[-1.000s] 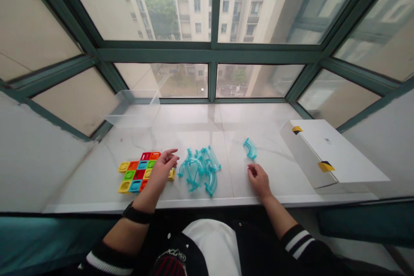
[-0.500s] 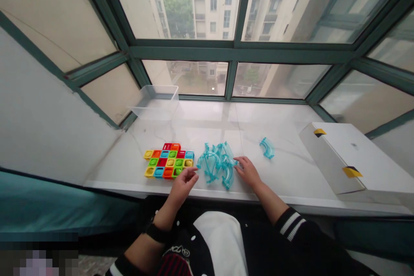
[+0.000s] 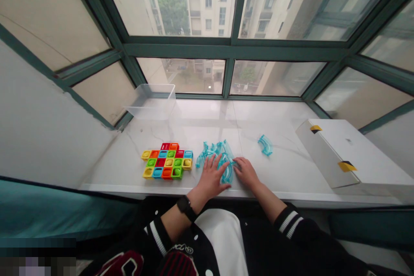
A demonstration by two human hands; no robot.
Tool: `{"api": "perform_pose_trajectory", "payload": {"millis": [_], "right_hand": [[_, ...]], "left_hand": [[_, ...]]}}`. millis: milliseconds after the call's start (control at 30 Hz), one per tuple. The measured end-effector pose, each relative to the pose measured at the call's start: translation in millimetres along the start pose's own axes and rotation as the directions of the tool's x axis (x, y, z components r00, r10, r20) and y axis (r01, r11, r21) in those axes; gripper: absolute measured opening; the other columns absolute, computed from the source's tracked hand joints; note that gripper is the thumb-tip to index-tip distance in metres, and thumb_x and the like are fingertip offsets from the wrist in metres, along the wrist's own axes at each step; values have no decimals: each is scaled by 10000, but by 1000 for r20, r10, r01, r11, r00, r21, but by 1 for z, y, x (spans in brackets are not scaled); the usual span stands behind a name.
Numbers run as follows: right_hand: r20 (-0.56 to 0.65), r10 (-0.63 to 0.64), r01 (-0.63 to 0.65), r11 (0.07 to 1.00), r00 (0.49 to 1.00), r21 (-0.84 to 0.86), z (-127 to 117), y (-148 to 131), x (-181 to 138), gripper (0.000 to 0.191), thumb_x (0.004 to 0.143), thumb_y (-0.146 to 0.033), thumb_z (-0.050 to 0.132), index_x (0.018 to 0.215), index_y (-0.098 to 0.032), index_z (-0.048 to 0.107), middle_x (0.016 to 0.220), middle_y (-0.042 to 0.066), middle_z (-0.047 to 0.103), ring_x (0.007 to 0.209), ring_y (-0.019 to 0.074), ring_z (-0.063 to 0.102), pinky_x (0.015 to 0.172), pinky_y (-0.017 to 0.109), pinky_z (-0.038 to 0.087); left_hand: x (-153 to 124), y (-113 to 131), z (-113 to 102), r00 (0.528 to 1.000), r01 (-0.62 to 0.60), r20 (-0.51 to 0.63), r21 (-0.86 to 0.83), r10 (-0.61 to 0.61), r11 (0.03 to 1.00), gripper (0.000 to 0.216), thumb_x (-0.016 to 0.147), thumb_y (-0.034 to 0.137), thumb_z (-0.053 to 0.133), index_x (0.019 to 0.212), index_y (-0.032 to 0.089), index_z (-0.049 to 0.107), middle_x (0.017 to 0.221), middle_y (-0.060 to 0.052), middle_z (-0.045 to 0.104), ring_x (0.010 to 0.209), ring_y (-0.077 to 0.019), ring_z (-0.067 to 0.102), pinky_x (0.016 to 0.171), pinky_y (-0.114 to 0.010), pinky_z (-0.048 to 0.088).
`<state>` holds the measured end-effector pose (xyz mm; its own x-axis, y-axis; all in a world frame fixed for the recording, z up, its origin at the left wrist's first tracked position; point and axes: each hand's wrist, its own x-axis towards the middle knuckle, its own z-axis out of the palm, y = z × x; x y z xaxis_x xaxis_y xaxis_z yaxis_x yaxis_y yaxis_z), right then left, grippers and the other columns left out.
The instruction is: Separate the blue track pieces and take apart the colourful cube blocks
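A heap of clear blue plastic track pieces [image 3: 210,148] lies on the white sill in front of me. Over the heap's near side, my left hand [image 3: 211,177] is spread with its fingers apart, covering some of the pieces. My right hand [image 3: 246,171] is at the heap's right edge, its fingertips bent together against a blue piece; the exact grip is too small to make out. One curved blue track piece [image 3: 265,145] lies apart to the right. Left of the heap sit colourful square blocks [image 3: 168,162] pushed together in rows, red, yellow, green, blue and orange.
A clear plastic bin [image 3: 151,101] stands at the back left by the window. On the right is a large white box [image 3: 359,151] with yellow and black tabs. Green window frames [image 3: 181,49] border the back of the sill [image 3: 284,177].
My left hand has moved right, from beside the colourful blocks to over the blue heap, and its fingers have spread. My right hand stays at the heap's right edge.
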<state>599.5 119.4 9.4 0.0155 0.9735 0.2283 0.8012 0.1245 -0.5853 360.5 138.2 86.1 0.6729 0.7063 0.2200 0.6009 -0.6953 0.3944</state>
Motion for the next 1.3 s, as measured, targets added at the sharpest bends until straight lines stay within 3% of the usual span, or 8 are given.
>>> {"api": "perform_pose_trajectory", "payload": {"millis": [100, 233, 400, 700, 867, 1100, 1200, 1300], "right_hand": [[-10, -1, 1, 1000, 1000, 5, 2, 2, -2, 381, 914, -181, 579, 1281, -209, 675, 1271, 123, 675, 1213, 275, 597, 1115, 475, 460], [0, -12, 12, 1000, 1000, 27, 1, 7, -4, 371, 917, -189, 565, 1271, -207, 673, 1273, 121, 676, 1224, 273, 598, 1125, 477, 458], [-32, -16, 18, 999, 999, 52, -5, 14, -6, 333, 919, -209, 568, 1236, -214, 669, 1245, 116, 675, 1203, 277, 601, 1118, 492, 460], [-127, 63, -52, 995, 990, 86, -10, 24, -9, 248, 895, -392, 671, 1053, -212, 609, 1035, 98, 627, 924, 263, 614, 843, 419, 553], [-196, 149, -130, 986, 969, 105, -10, 21, -9, 263, 880, -457, 664, 959, -219, 585, 948, 70, 616, 817, 235, 601, 793, 396, 540], [-242, 429, -331, 873, 870, 357, -24, 12, -12, 387, 844, -560, 673, 988, -204, 629, 852, 40, 657, 733, 222, 622, 747, 387, 544], [-275, 445, -306, 850, 852, 430, -32, 5, -16, 414, 842, -569, 692, 1020, -200, 638, 838, 24, 635, 743, 215, 622, 752, 380, 552], [-310, 401, -228, 854, 862, 468, -38, -7, -19, 420, 856, -542, 715, 1084, -200, 630, 882, 22, 613, 800, 213, 638, 799, 385, 567]], "left_hand": [[15, 11, 12, 993, -74, 102, 113, 63, 991, 1005, 680, 594, 888, 1544, 313, 458, 1728, -140, 202, 1587, -447, 133, 1259, -696, 73], [24, 10, 21, 978, -109, 195, 189, 72, 976, 939, 721, 630, 835, 1524, 289, 486, 1675, -165, 330, 1578, -451, 157, 1243, -712, 54], [25, 5, 25, 971, -93, 235, 178, 50, 980, 904, 772, 635, 779, 1546, 301, 449, 1600, -152, 444, 1557, -439, 220, 1228, -699, 144], [22, 1, 27, 982, -69, 187, 166, 37, 984, 820, 827, 561, 750, 1541, 300, 444, 1591, -142, 452, 1551, -410, 244, 1196, -650, 270], [21, 0, 31, 991, -48, 135, 147, 28, 988, 798, 827, 501, 756, 1536, 294, 455, 1582, -144, 465, 1546, -412, 257, 1187, -639, 288], [23, -2, 33, 991, -32, 130, 151, 12, 988, 774, 865, 499, 735, 1549, 290, 437, 1647, -128, 399, 1551, -390, 278, 1213, -622, 274], [23, -1, 29, 993, -36, 116, 146, 19, 989, 784, 851, 535, 762, 1528, 278, 463, 1664, -131, 374, 1555, -395, 273, 1241, -657, 215], [23, 3, 18, 999, -38, 21, 67, 36, 997, 717, 884, 546, 727, 1495, 245, 503, 1652, -141, 385, 1562, -386, 265, 1267, -650, 185]]}}
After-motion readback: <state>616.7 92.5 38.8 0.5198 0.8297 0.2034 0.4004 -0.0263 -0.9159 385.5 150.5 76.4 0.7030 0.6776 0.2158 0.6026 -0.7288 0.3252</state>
